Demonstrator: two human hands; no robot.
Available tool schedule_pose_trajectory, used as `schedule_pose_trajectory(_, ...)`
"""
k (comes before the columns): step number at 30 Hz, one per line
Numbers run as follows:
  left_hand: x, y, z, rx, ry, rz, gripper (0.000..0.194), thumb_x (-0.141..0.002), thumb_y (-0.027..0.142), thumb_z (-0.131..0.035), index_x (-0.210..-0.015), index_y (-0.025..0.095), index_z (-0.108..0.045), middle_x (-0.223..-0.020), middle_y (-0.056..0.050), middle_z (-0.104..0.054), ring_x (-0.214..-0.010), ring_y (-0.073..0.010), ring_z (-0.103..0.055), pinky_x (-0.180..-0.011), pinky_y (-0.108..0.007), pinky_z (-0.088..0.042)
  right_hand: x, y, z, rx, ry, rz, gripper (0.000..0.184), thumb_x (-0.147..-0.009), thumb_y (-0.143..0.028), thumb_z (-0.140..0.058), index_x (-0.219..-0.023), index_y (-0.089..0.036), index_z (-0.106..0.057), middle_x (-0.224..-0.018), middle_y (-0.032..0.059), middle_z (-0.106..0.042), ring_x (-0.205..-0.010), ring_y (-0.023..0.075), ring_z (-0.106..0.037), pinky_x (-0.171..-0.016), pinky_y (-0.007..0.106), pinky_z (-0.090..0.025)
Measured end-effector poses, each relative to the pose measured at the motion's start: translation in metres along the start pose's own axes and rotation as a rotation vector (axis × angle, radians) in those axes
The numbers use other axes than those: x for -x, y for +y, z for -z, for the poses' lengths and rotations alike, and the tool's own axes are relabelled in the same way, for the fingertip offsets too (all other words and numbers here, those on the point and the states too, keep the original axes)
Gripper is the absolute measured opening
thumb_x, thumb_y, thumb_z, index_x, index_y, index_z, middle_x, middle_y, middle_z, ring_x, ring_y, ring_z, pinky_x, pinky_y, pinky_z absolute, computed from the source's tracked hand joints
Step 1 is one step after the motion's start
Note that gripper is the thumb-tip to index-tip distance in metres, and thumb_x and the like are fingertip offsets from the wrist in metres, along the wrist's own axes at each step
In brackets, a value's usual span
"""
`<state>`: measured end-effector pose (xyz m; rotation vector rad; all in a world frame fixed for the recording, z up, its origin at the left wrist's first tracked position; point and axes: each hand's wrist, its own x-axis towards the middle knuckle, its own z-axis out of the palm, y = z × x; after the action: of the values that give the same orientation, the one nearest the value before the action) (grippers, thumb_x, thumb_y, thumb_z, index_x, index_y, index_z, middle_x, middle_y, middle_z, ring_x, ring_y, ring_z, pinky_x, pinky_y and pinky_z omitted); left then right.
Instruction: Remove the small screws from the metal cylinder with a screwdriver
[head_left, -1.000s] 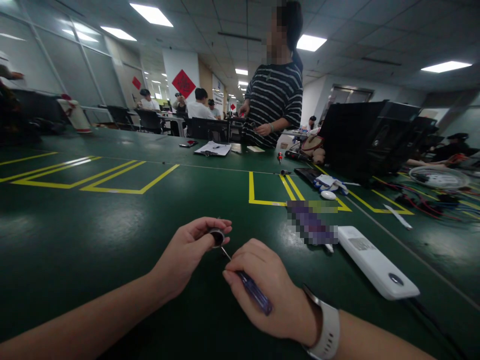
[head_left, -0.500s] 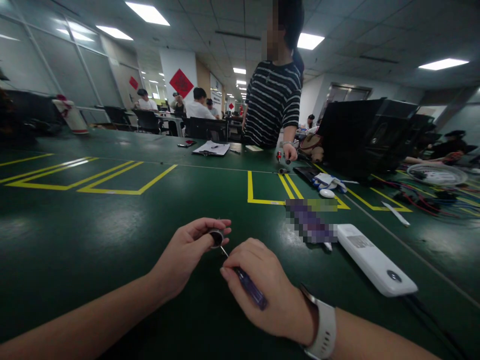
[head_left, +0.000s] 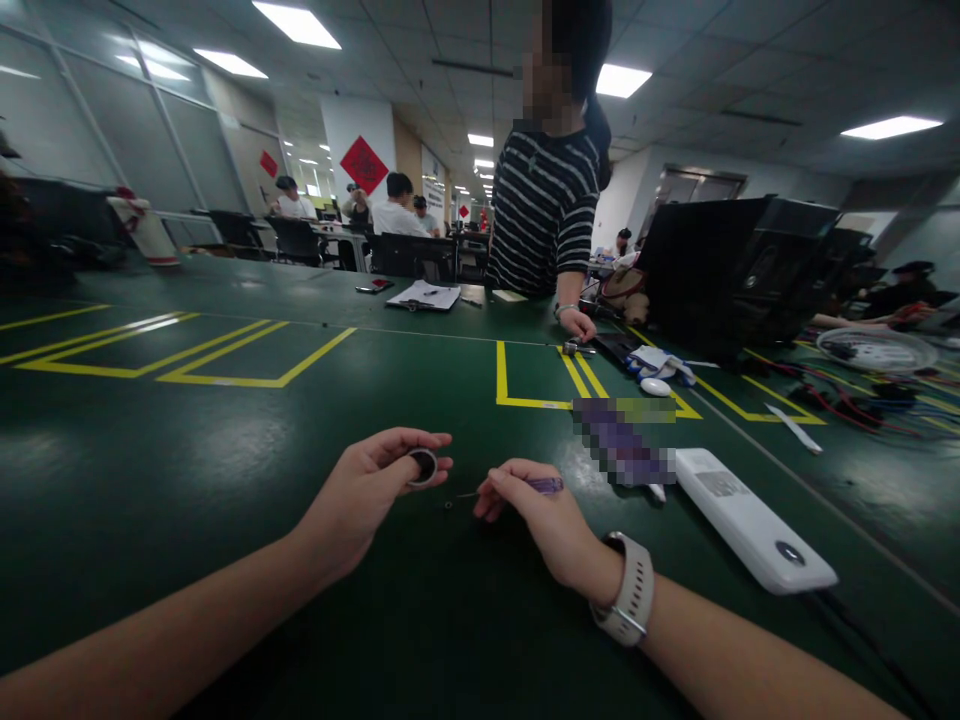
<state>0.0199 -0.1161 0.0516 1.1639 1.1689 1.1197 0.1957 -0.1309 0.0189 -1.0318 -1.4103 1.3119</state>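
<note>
Between the thumb and fingers of my left hand (head_left: pixel 367 490) is a small round ring-shaped part (head_left: pixel 424 467), its dark opening turned toward me. My right hand (head_left: pixel 536 510) is closed around a screwdriver with a translucent purple handle (head_left: pixel 546 486); its thin shaft points left, apart from the ring. Just below the shaft's tip a tiny round piece (head_left: pixel 448 505) lies on the green tabletop (head_left: pixel 247 530). Both hands are low over the table, a short gap between them.
A white power bank-like device (head_left: pixel 750 520) with a cable lies right of my right hand. Beyond are a blurred purple item (head_left: pixel 622 445), a white oval object (head_left: pixel 655 387) and gloves (head_left: pixel 660 365). Across the table, a person in a striped shirt (head_left: pixel 540 210) reaches toward a small metal part (head_left: pixel 574 348).
My right hand has turned and drawn the screwdriver away from the ring, so its shaft now points left. The other person's hand has lowered to the table.
</note>
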Motion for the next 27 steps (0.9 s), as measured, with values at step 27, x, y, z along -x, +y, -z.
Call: schedule_pose_trajectory(27, 0.001, 0.002, -0.001, -0.001, -0.004, 0.040, 0.015, -0.073, 0.015, -0.060, -0.086, 0.015, -0.068, -0.102, -0.008, -0.069, -0.094, -0.0221, -0.065, -0.077, -0.030, -0.056, 0.014, -0.003, -0.008, 0.763, 0.019, 0.493, 0.029, -0.085, -0.014, -0.046, -0.057, -0.018, -0.053, -0.055, -0.0016, -0.057, -0.056, 0.0112, -0.055, -0.070, 0.028, -0.041)
